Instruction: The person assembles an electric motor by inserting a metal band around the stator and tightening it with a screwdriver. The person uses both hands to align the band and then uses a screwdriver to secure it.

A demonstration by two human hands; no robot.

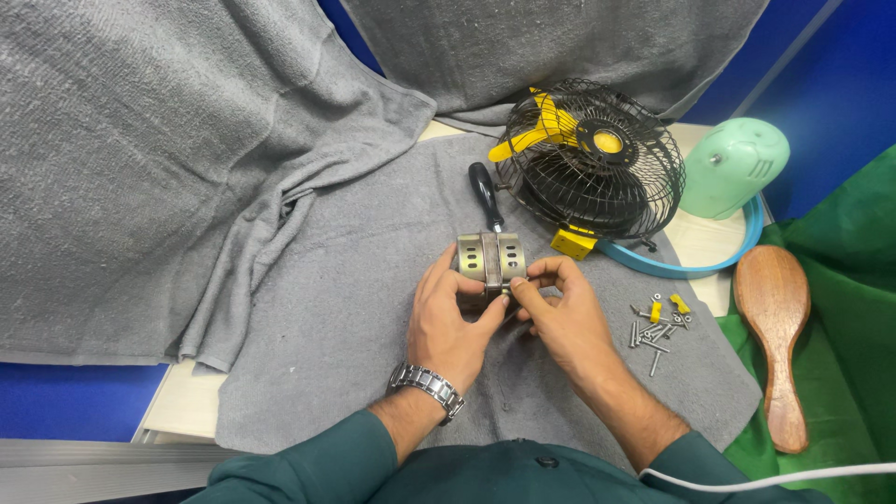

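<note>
The person is holding a small metal motor (490,259) upright over a grey towel (355,317), near the middle of the table. The left hand (450,322), with a steel watch (427,385) on its wrist, is gripping the motor from below and from its left side, thumb pressing near the bottom edge. The right hand (560,313) is pinching at the motor's lower right corner with thumb and forefinger; whether something small sits between those fingertips cannot be told. Both hands are closing on the motor and touching each other beneath it.

Just behind the motor a screwdriver (485,196) with a black handle is lying on the towel, its tip pointing toward the hands. To the right of it a black wire fan cage (597,177) is standing tilted, with yellow blades (546,126) showing inside and a yellow clip (573,243) at its base. A blue ring (709,261) is curving behind the cage, and a pale green housing (733,168) is resting beside it. Near the right hand a heap of screws (658,327) and small yellow pieces is lying on the towel. A wooden brush (779,345) is lying on green cloth (840,308), well apart to the right.
</note>
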